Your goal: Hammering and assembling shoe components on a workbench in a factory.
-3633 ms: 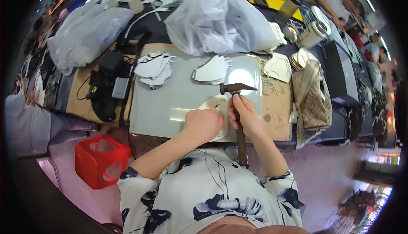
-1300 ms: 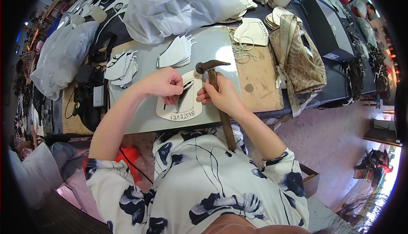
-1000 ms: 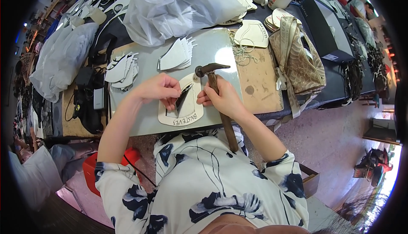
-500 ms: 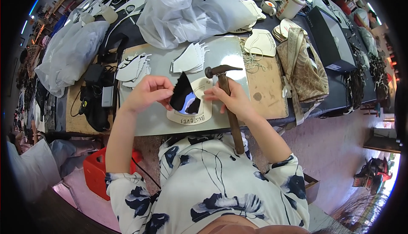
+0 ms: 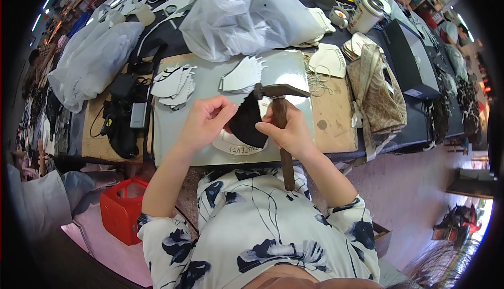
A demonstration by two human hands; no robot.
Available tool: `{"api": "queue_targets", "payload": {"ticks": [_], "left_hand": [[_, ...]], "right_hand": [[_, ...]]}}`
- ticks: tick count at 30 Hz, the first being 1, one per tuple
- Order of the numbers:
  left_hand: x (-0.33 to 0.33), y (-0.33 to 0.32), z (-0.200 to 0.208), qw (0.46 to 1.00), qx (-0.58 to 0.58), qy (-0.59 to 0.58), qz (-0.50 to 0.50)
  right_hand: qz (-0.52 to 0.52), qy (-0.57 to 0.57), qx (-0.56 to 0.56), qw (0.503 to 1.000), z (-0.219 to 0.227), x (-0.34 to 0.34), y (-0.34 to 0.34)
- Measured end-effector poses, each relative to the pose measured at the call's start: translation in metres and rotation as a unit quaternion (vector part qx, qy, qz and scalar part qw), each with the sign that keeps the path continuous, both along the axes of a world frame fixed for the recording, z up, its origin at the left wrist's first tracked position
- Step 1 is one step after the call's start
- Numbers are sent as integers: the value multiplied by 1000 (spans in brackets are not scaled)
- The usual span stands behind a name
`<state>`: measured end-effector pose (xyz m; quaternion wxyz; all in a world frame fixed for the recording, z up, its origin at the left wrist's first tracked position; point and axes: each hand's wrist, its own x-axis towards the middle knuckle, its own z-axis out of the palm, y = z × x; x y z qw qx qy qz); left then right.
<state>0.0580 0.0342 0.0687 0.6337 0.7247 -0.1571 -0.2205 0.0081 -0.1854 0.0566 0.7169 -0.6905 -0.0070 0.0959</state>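
Observation:
Between my hands, a black flexible piece (image 5: 247, 125) with a jagged edge is held over a cream template (image 5: 227, 141) bearing dark hand lettering. My left hand (image 5: 206, 122) is closed, pinching the piece's left edge with thumb and forefinger. A hammer (image 5: 286, 165) with a wooden handle and dark metal head is gripped in my right hand (image 5: 287, 130), its head pointing away from me. That hand's thumb also rests at the black piece's right edge. Beyond them lie two fanned stacks of white cut pieces, one at left (image 5: 173, 88) and one in the middle (image 5: 242, 75).
A grey board (image 5: 205, 158) lies beneath the work. Clear plastic bags (image 5: 241, 18) bulge behind it. To the right are a patterned tan bag (image 5: 386, 97), a dark box (image 5: 412, 58) and a white can (image 5: 366, 16). Black cables and a power bank (image 5: 138, 116) sit left; a red container (image 5: 118, 213) stands below.
Both hands have drawn closer together, the left moving right. The black piece has shifted right, and my right thumb now meets its edge. The bluish shiny area is no longer visible.

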Motion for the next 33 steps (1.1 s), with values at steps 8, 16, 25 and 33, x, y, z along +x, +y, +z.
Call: {"api": "queue_targets", "payload": {"ticks": [8, 16, 25, 33], "left_hand": [[-30, -10, -3, 962, 151, -197, 117], [50, 77, -44, 644, 548, -483, 226], [64, -4, -23, 827, 290, -482, 4], [96, 8, -25, 889, 227, -385, -103]], "right_hand": [[-5, 38, -1, 999, 1, 6, 5], [-7, 110, 48, 993, -23, 6, -14], [-15, 135, 47, 990, -32, 10, -23], [-14, 134, 73, 988, -33, 11, -26]]}}
